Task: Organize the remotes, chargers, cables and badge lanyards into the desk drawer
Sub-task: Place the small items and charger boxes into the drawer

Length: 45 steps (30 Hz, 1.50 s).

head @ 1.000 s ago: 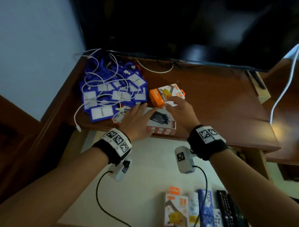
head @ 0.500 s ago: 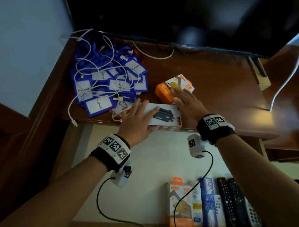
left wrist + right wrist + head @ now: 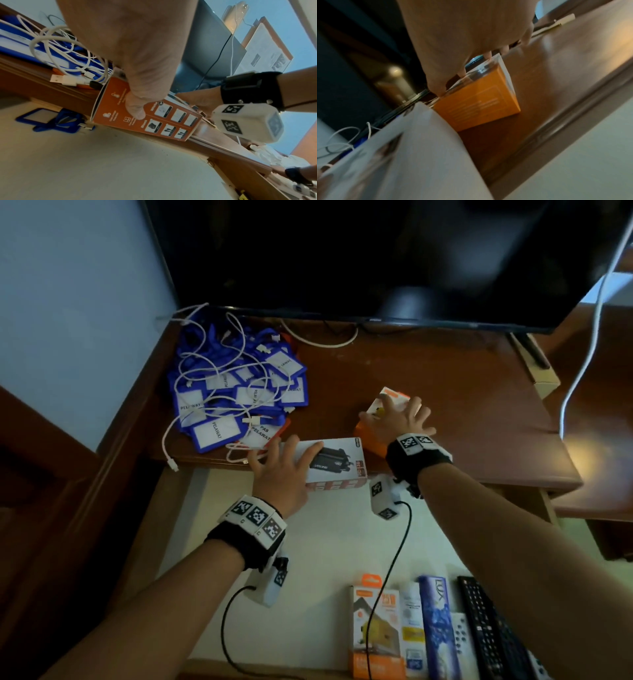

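A white charger box [image 3: 339, 460] juts over the desk's front edge above the open drawer [image 3: 325, 542]. My left hand [image 3: 284, 467] grips it, fingers on top and thumb [image 3: 135, 111] pressed on its orange underside [image 3: 145, 121]. My right hand [image 3: 397, 419] lies spread on top of a small orange charger box [image 3: 368, 436] standing on the desk, with fingertips [image 3: 462, 73] touching its upper edge. Blue badge lanyards [image 3: 239, 395] tangled with white cables [image 3: 212, 364] are heaped at the desk's back left.
At the drawer's front right lie an orange charger box [image 3: 376, 628], a blue carton [image 3: 438, 628] and black remotes [image 3: 486, 631]. One blue badge holder [image 3: 39, 119] lies at the drawer's back. A dark TV [image 3: 376, 251] stands behind on the brown desk [image 3: 462, 405].
My right hand left the white box and came down on the orange box. My left hand took hold of the white box and drew it toward the desk edge.
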{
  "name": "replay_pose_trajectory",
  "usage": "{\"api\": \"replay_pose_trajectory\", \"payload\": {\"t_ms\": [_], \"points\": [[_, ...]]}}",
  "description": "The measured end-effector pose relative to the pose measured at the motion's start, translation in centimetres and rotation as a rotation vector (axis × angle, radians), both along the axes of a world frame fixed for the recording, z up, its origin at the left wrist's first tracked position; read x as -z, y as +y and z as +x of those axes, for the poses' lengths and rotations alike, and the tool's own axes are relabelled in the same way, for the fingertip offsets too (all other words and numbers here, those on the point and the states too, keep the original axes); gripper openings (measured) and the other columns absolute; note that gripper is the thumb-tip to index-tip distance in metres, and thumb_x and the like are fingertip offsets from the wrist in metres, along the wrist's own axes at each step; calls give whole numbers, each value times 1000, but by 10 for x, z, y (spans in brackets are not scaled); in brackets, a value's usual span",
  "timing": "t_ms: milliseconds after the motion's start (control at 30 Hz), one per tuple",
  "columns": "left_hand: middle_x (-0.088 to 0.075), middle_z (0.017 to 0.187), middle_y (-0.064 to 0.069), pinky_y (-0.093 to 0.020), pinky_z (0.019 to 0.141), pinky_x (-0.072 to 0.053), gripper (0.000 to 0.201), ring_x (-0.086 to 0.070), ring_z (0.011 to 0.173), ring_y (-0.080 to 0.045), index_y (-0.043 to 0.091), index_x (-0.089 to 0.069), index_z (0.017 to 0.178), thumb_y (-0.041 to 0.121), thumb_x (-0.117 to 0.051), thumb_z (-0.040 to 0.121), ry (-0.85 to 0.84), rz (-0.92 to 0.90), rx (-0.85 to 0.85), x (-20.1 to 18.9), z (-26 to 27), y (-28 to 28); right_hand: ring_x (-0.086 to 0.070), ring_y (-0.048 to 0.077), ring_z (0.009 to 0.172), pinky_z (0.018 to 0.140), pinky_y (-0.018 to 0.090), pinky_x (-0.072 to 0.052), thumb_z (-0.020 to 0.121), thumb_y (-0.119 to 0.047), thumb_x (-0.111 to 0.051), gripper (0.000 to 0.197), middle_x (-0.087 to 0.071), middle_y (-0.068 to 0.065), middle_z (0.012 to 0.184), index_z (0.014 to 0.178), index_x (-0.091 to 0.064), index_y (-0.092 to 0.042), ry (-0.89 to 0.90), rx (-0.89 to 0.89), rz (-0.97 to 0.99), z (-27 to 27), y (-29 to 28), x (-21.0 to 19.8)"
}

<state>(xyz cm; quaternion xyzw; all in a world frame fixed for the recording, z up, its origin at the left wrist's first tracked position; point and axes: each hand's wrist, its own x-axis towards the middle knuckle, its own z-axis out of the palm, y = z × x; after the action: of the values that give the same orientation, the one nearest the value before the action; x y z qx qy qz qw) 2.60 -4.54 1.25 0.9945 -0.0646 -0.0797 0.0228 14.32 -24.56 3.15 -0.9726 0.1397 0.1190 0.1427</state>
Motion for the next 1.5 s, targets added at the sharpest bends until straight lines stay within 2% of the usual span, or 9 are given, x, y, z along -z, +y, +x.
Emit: {"api": "replay_pose_trajectory", "payload": {"t_ms": [367,567,700,833,967,1067,1233,1367,1500], "points": [[-15,148,1,-63,102,-27,90,-12,139,-26,41,-12,141,26,-74,76,-115,-183,-246,3,-77,-13,-21,47,132,97,52,-37,81,-51,-57,72,9,-6,159,141,-19,-42,11,-73,206,-52,-32,9],[-31,143,0,-61,92,-41,90,-27,131,-27,39,-24,136,24,-82,69,-237,-431,-431,14,-125,-27,-35,50,122,90,49,-41,64,-45,-73,81,-8,0,152,133,-29,-39,-73,-106,262,-98,-58,13],[-32,143,-7,-59,97,-36,93,-27,131,-30,30,-23,143,26,-81,71,-182,-586,-626,23,-154,-34,-46,42,114,95,49,-43,60,-34,-75,99,-30,15,142,143,-20,-38,-142,38,584,-153,-63,31],[-27,146,-8,-61,103,-33,94,-26,134,-33,36,-16,144,24,-78,74,-105,-696,-831,34,-176,-31,-63,34,96,84,52,-54,43,-38,-66,113,-56,14,125,146,-18,-39,-5,273,987,-211,-49,53],[-28,145,-10,-59,105,-31,91,-29,133,-33,38,-14,144,26,-75,77,7,-713,-940,45,-184,-24,-65,31,92,83,54,-55,48,-28,-64,107,-56,7,120,143,-19,-46,167,268,1092,-248,-25,61],[-30,142,-11,-58,104,-32,90,-32,129,-33,39,-11,143,30,-72,78,82,-687,-943,52,-185,-13,-61,25,97,82,44,-55,53,-24,-61,107,-51,6,123,147,-13,-40,212,211,1048,-260,-6,57],[-32,136,-10,-55,103,-32,89,-36,125,-33,41,-10,142,40,-71,76,221,-604,-849,63,-182,10,-60,27,102,85,48,-55,50,-23,-66,112,-53,8,125,147,-13,-37,228,246,976,-271,26,67],[-32,136,-11,-54,103,-30,92,-37,125,-34,42,-5,142,44,-69,76,349,-558,-785,70,-176,26,-53,38,113,93,52,-49,42,-43,-68,116,-47,16,130,141,-9,-45,270,185,676,-275,54,87],[-26,140,-14,-56,107,-26,106,-35,129,-37,44,2,143,44,-73,68,508,-466,-646,77,-172,40,-34,44,131,108,47,-33,67,-42,-76,113,-35,25,140,151,-3,-26,356,96,371,-284,72,87]]}}
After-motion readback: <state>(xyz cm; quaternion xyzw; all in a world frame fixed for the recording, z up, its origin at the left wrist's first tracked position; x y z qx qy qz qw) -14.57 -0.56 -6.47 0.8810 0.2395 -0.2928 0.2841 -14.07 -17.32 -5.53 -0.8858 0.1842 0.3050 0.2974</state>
